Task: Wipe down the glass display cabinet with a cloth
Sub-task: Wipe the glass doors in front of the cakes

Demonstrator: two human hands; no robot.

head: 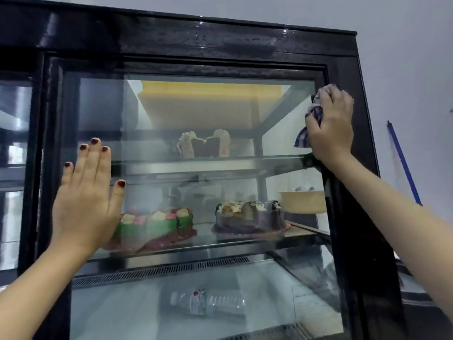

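Observation:
The glass display cabinet point(210, 42) fills the view, black-framed, with wet smears on its top frame. My left hand point(87, 200) lies flat on the left part of the glass pane, fingers straight and spread upward. My right hand point(331, 128) grips a bunched blue-and-white checked cloth point(306, 133) against the upper right edge of the pane, where the glass meets the black frame. Most of the cloth is hidden under the hand.
Behind the glass: a cut cake point(204, 144) on the middle shelf, a green decorated cake point(157, 224) and a chocolate cake point(250, 217) on the lower shelf, a plastic bottle point(208, 301) lying at the bottom. A blue pole point(403, 163) leans on the wall at right.

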